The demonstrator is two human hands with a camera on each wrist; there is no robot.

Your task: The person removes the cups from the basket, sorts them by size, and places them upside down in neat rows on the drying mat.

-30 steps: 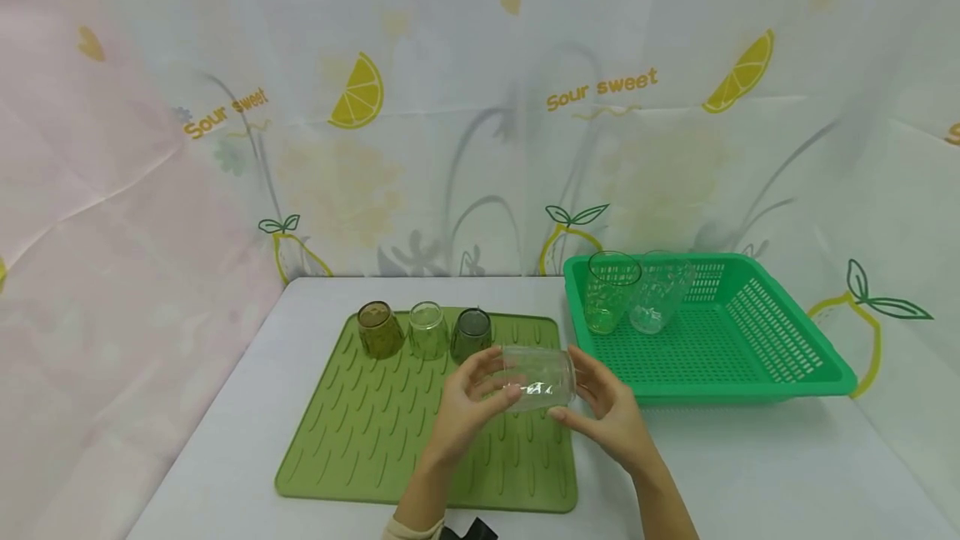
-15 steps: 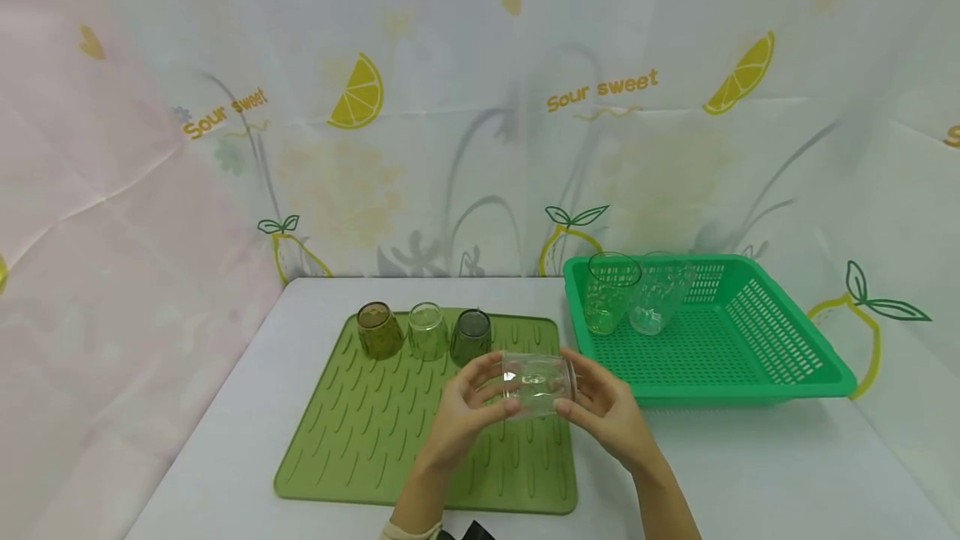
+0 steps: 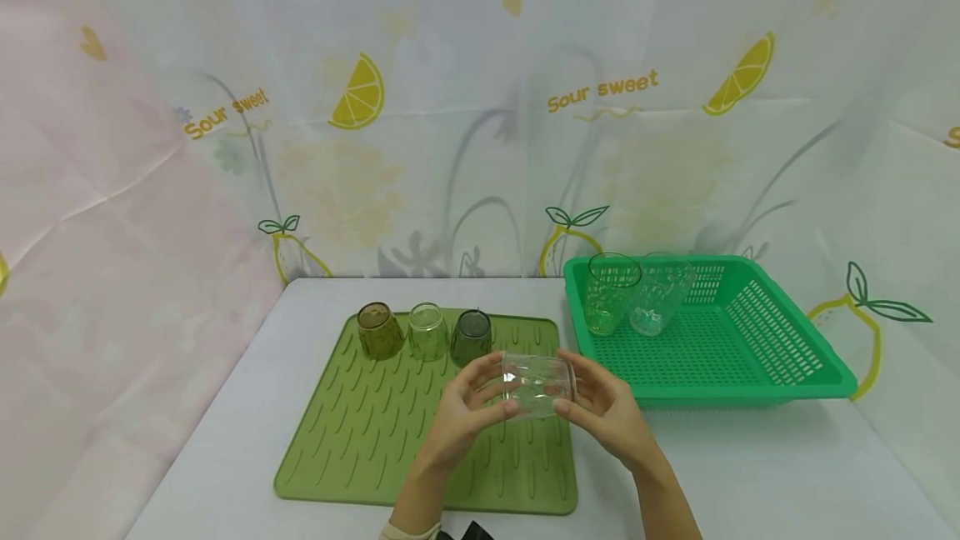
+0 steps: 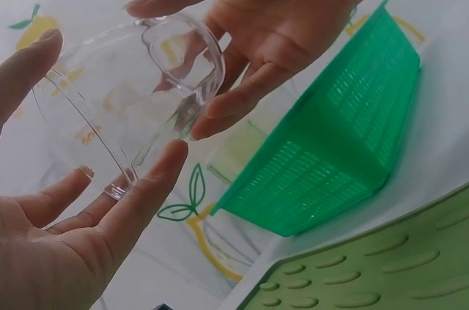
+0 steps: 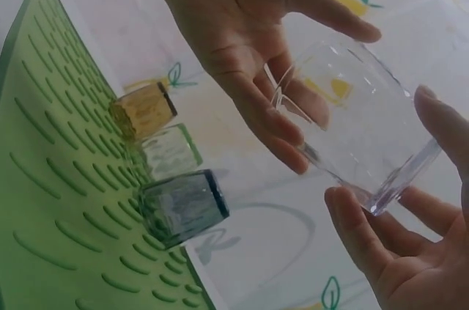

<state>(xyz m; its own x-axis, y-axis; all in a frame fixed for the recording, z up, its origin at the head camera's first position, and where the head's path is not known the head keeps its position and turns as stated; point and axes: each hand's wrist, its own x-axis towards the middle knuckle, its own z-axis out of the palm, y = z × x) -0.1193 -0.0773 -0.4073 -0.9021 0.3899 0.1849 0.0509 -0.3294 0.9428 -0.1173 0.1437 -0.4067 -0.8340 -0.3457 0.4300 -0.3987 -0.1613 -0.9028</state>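
Note:
Both hands hold a clear drinking glass (image 3: 538, 377) on its side above the right part of the green drying mat (image 3: 360, 440). My left hand (image 3: 461, 417) grips one end, its thumb at the near side and its fingers round the far side. At the other end my right hand (image 3: 611, 417) holds the glass between thumb and fingers. In the left wrist view the transparent glass (image 4: 124, 105) lets the background show through. An amber glass (image 3: 380, 332), a pale clear glass (image 3: 427, 332) and a dark grey glass (image 3: 471, 336) stand upside down along the mat's back.
A green plastic basket (image 3: 720, 394) stands on the white table (image 3: 225, 440) to the right of the mat. Two tall clear glasses (image 3: 611, 298) lean in its left end. A printed cloth (image 3: 450, 107) hangs behind the table.
Over the second, the glass has dipped slightly and turned a little in the hands. My right thumb has come onto its near side. During the last half second almost nothing has moved.

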